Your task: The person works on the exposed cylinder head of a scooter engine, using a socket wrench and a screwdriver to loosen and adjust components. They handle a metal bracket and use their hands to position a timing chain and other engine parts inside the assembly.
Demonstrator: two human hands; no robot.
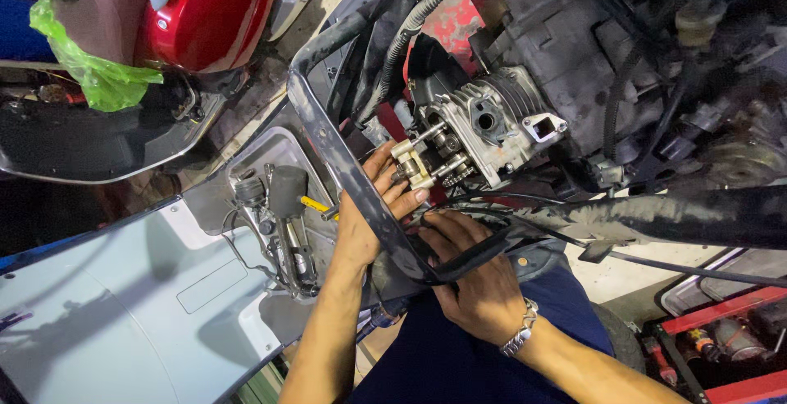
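My left hand (373, 207): fingertips curled onto the pale camshaft holder (412, 164) at the open end of the finned cylinder head (492, 121), gripping it; dark frame bar (344, 158) crosses over the knuckles; my right hand (475, 277), steel bracelet (519, 334) at the wrist, fingers closed around the bar's lower bend; grey body panel (123, 306) lies left; red scooter (209, 11) at upper left.

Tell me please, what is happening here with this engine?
A person works bare-handed on a small engine in a stripped scooter frame. The left hand reaches behind a dark frame bar and touches the pale metal piece at the open cylinder head. The right hand rests lower, on black cables.
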